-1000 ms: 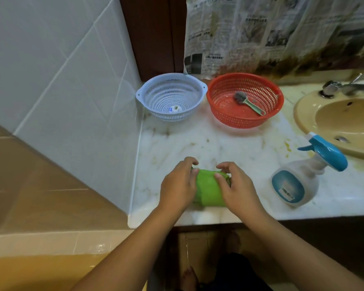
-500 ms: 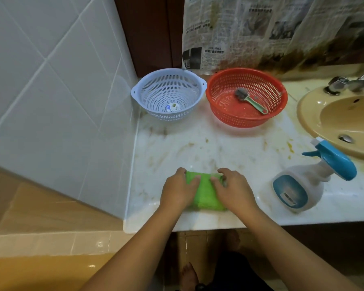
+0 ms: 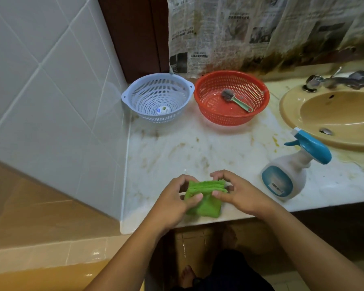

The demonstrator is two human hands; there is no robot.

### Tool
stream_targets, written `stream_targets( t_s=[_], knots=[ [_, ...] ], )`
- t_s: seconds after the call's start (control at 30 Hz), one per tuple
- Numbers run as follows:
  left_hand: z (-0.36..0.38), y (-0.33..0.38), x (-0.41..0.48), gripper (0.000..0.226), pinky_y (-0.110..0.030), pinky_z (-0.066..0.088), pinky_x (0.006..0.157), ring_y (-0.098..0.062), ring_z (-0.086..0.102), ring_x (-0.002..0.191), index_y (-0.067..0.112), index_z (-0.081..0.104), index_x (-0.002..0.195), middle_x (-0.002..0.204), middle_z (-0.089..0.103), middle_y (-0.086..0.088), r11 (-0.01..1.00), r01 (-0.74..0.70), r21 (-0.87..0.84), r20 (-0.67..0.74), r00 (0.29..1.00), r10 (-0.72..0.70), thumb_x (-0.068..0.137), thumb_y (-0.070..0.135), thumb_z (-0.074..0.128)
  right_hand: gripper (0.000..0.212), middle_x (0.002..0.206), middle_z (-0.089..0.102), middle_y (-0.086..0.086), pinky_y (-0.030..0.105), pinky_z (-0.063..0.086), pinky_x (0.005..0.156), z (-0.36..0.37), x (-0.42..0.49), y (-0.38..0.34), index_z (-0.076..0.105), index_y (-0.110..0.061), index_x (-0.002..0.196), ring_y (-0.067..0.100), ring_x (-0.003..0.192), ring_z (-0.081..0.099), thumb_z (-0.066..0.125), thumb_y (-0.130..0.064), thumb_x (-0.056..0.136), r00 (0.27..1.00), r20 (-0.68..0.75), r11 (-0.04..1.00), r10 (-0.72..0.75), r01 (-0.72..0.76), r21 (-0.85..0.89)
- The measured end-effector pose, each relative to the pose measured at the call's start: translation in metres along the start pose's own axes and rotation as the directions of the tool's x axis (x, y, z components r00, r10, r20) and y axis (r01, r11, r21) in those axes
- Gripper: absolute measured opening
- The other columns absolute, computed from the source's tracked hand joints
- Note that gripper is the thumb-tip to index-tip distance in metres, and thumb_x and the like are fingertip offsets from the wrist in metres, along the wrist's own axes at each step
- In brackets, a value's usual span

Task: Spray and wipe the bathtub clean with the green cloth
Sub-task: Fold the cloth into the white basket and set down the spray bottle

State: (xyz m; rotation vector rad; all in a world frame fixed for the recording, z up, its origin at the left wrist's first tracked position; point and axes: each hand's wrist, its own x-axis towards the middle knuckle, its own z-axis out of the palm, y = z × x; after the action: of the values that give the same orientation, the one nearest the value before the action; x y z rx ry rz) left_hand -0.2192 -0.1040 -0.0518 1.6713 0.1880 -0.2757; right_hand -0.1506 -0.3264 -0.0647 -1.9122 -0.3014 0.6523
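A folded green cloth (image 3: 206, 198) lies near the front edge of the stained marble counter (image 3: 177, 152). My left hand (image 3: 172, 203) grips its left side, thumb on top. My right hand (image 3: 240, 194) pinches its right side between thumb and fingers. The far folded edge of the cloth is lifted a little off the counter. A white spray bottle (image 3: 290, 175) with a blue trigger head stands to the right of my right hand, apart from it. The yellow bathtub (image 3: 40, 278) shows at the bottom left, below a tiled ledge.
A pale blue colander (image 3: 158, 97) and a red basket (image 3: 231, 97) holding a green-handled brush (image 3: 235, 99) stand at the back of the counter. A yellow sink (image 3: 332, 116) with a tap (image 3: 332, 80) is at the right. White tiled wall rises on the left.
Both hands shifted from pressing the cloth's sides to pinching it, and its far edge has risen. The view has tilted slightly.
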Motion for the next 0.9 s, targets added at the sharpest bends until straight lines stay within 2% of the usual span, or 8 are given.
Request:
stream_targets(
  t_s=[0.13,0.3,0.4,0.47,0.6,0.67,0.8,0.9],
  knots=[
    [-0.003,0.004,-0.012,0.027,-0.024,0.054,0.078,-0.010,0.071,0.092,0.025,0.063,0.113,0.102,0.074,0.002,0.999,0.001,-0.048,0.082,0.997,0.003,0.094,0.010,0.075,0.022,0.104,0.072,-0.005,0.035,0.057,0.092,0.008,-0.017,-0.002,0.064,-0.032,0.108,0.022,0.103,0.069,0.076,-0.021,0.094,0.996,-0.072,0.997,-0.052,0.057,0.061],
    [0.013,0.009,-0.004,0.028,-0.033,0.061,0.082,-0.015,0.073,0.098,0.029,0.061,0.118,0.112,0.075,0.000,0.998,-0.017,-0.068,-0.002,1.000,0.017,0.095,0.026,0.076,0.020,0.113,0.075,0.001,0.041,0.061,0.091,0.015,-0.030,-0.004,0.069,-0.032,0.114,0.020,0.104,0.072,0.071,-0.021,0.097,0.949,-0.312,0.956,0.033,0.062,0.288],
    [0.032,0.002,0.012,0.030,-0.041,0.061,0.087,-0.015,0.073,0.096,0.039,0.059,0.124,0.117,0.072,0.003,0.999,0.030,-0.027,-0.141,0.989,-0.034,0.097,0.037,0.072,0.017,0.109,0.075,-0.011,0.038,0.060,0.088,0.006,-0.027,0.002,0.073,-0.041,0.108,0.016,0.101,0.072,0.068,-0.027,0.100,0.888,-0.459,0.990,0.036,0.032,0.140],
    [0.042,-0.004,0.023,0.033,-0.040,0.058,0.092,-0.013,0.070,0.100,0.036,0.057,0.132,0.121,0.069,0.004,0.981,0.015,0.194,-0.217,0.976,0.028,0.099,0.039,0.065,0.020,0.104,0.075,-0.017,0.030,0.057,0.090,0.001,-0.028,0.008,0.073,-0.041,0.114,0.014,0.095,0.071,0.065,-0.028,0.102,0.891,-0.451,0.999,0.044,-0.048,0.001],
    [0.050,-0.017,0.024,0.043,-0.025,0.038,0.106,-0.019,0.054,0.125,0.019,0.056,0.143,0.135,0.059,-0.003,0.791,-0.151,0.593,-0.151,0.944,0.294,0.102,0.029,0.058,0.039,0.137,0.065,-0.008,0.025,0.046,0.109,-0.002,-0.040,0.023,0.059,-0.031,0.143,0.005,0.122,0.062,0.059,-0.027,0.105,0.916,-0.388,0.987,0.105,-0.144,-0.074],
    [0.054,-0.023,0.021,0.044,-0.035,0.038,0.116,-0.022,0.047,0.134,0.018,0.058,0.143,0.141,0.056,-0.006,0.694,-0.271,0.667,-0.031,0.921,0.389,0.102,0.033,0.053,0.043,0.146,0.060,-0.006,0.024,0.042,0.111,-0.001,-0.051,0.028,0.054,-0.029,0.149,0.004,0.129,0.057,0.057,-0.026,0.106,0.916,-0.383,0.988,0.123,-0.151,-0.043],
    [0.069,-0.034,0.018,0.050,-0.050,0.009,0.129,-0.023,0.010,0.159,0.032,0.045,0.155,0.166,0.034,-0.001,0.495,-0.380,0.782,0.223,0.911,0.348,0.108,0.047,0.039,0.045,0.151,0.052,-0.016,0.033,0.039,0.118,0.008,-0.081,0.029,0.047,-0.034,0.153,0.003,0.137,0.048,0.051,-0.033,0.108,0.888,-0.435,0.987,0.146,-0.159,0.007],
    [0.080,-0.046,0.021,0.054,-0.052,0.008,0.130,-0.023,-0.004,0.161,0.036,0.035,0.160,0.172,0.021,-0.001,0.397,-0.369,0.840,0.270,0.920,0.284,0.109,0.053,0.031,0.047,0.148,0.053,-0.019,0.030,0.043,0.112,0.008,-0.099,0.032,0.047,-0.039,0.152,0.002,0.134,0.051,0.053,-0.038,0.106,0.836,-0.534,0.991,0.128,-0.133,0.030]
  ],
)
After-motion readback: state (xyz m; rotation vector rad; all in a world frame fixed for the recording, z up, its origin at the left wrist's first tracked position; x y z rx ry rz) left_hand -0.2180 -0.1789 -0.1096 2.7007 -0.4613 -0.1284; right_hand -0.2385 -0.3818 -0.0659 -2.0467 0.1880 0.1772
